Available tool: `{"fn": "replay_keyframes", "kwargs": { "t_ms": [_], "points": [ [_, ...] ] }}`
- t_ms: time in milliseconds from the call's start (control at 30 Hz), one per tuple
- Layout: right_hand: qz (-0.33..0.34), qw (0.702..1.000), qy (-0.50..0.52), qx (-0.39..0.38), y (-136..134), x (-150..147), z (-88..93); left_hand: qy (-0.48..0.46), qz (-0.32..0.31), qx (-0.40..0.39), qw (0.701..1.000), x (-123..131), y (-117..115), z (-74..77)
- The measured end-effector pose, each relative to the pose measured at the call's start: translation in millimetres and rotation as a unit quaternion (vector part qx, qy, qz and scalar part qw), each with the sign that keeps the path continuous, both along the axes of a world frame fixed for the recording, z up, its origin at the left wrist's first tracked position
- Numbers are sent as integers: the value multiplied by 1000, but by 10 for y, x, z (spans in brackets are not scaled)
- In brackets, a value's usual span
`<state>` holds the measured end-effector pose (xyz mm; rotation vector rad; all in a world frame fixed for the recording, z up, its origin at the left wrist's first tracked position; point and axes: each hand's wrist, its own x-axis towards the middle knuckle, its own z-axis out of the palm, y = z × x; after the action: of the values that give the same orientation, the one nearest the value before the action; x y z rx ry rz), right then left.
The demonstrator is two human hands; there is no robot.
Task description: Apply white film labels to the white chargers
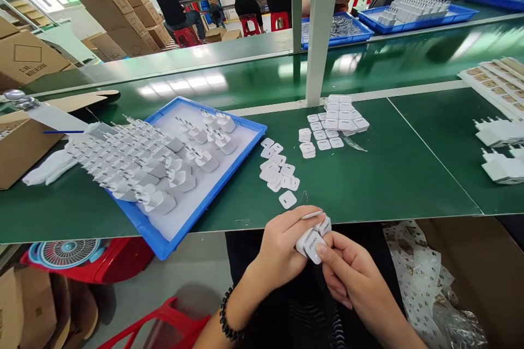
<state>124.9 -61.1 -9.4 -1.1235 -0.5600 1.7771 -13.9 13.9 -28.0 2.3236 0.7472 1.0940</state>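
Observation:
My left hand [282, 245] is closed around small white plastic pieces [303, 244] that look like charger parts, with one flat piece between its upper fingers. My right hand [347, 267] pinches a white rounded-square plate [314, 248] with a small printed mark, held against those pieces. Part of what the left hand holds is hidden by its fingers. Just beyond the hands, loose white plates [275, 169] with slots lie scattered on the green bench [393, 174]. Farther back sits a stack of similar plates [341, 114].
A blue tray [221, 188] of upright white plug chargers [135, 152] overhangs the bench edge on the left. A metal post [321, 32] rises at the back. White plug pieces [503, 166] lie at right. Co-workers sit beyond the bench; a red stool [172, 313] is below.

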Motion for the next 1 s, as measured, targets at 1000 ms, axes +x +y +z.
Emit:
{"fn": "replay_keyframes", "kwargs": {
  "t_ms": [1000],
  "points": [
    [-38, 997, 61, 12, -10, -53, -48, -17, 27, 14, 999, 6, -41, -53]
  ]
}}
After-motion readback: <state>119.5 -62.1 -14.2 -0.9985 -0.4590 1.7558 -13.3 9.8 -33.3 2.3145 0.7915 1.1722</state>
